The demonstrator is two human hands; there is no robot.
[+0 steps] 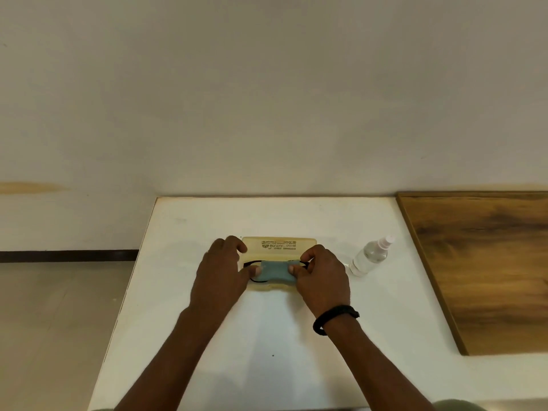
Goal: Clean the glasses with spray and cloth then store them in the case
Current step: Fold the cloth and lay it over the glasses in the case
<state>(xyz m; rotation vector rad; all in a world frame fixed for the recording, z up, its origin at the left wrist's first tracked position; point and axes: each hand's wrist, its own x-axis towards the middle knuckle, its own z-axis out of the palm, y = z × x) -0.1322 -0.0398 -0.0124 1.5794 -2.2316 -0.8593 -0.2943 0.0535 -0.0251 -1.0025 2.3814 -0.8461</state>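
A cream glasses case [278, 245] lies open in the middle of the white table [184, 292], its printed lid tipped back. Black-framed glasses [256, 280] lie in the case's tray, mostly covered by a folded blue-grey cloth [275, 272]. My left hand [221, 271] has its thumb on the cloth's left end, while its curled fingers reach over the case's left corner. My right hand [321, 277] pinches the cloth's right end between thumb and fingers. The clear spray bottle [370, 258] with a white nozzle lies tilted to the right of the case.
A dark wooden panel [486, 268] covers the table's right side. The wall rises just behind the table. The table's left edge drops to a tiled floor [59, 321]. A black band is on my right wrist.
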